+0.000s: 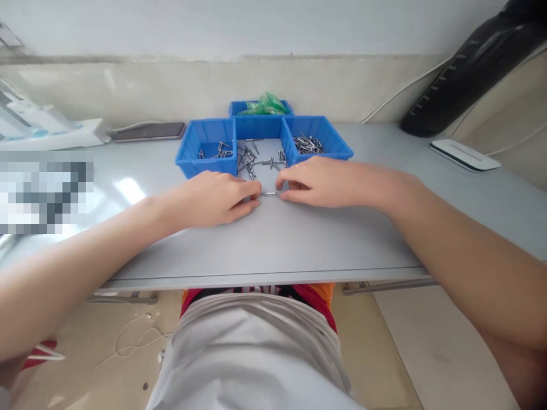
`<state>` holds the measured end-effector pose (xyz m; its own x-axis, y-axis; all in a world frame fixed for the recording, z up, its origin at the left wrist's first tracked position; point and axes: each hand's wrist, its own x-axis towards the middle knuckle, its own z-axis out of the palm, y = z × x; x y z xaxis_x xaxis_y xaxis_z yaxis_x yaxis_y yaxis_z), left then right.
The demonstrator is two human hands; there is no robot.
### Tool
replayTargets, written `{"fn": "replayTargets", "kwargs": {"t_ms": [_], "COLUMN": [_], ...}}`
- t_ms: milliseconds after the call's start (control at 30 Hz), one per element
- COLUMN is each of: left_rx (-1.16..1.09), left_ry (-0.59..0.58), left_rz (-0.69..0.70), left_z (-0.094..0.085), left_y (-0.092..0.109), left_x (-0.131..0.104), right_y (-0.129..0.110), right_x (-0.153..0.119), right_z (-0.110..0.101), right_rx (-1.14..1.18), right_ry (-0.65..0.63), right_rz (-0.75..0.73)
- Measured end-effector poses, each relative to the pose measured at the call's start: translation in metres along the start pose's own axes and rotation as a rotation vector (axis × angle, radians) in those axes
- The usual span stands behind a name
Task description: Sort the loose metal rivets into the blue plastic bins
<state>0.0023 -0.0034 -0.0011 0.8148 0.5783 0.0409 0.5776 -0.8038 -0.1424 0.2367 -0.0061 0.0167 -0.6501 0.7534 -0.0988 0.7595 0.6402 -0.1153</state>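
Observation:
A slim metal pin-like fastener (269, 193) lies level just above or on the grey tabletop, between my two hands. My left hand (217, 196) is closed at its left end, the thumb and fingertips pinched together there. At the right end is my right hand (311, 182), its fingers curled and a small gap showing between thumb and forefinger; whether it touches the fastener is hard to see. Behind my hands, a loose pile of similar metal fasteners (248, 159) lies between a left blue bin (205, 165) and a right blue bin (337, 151), both holding more fasteners.
A rear blue bin (256, 122) holds green plastic packets (267, 104). At the back left lie a phone (149, 131) and a white power strip (81, 134). On the right are a black cylinder (465, 68) and a flat white device (464, 155). The table's front edge (265, 279) is near my body.

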Motion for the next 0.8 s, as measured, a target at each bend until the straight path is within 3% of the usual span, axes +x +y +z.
{"fn": "replayTargets", "kwargs": {"t_ms": [800], "left_rx": [0.017], "left_ry": [-0.019], "left_rz": [0.011], "left_z": [-0.0028], "left_y": [0.0024], "left_x": [-0.0017], "right_y": [-0.0006], "right_x": [0.0003], "right_z": [0.0014], "right_rx": [0.043], "right_ry": [-0.003], "right_rz": [-0.020]}}
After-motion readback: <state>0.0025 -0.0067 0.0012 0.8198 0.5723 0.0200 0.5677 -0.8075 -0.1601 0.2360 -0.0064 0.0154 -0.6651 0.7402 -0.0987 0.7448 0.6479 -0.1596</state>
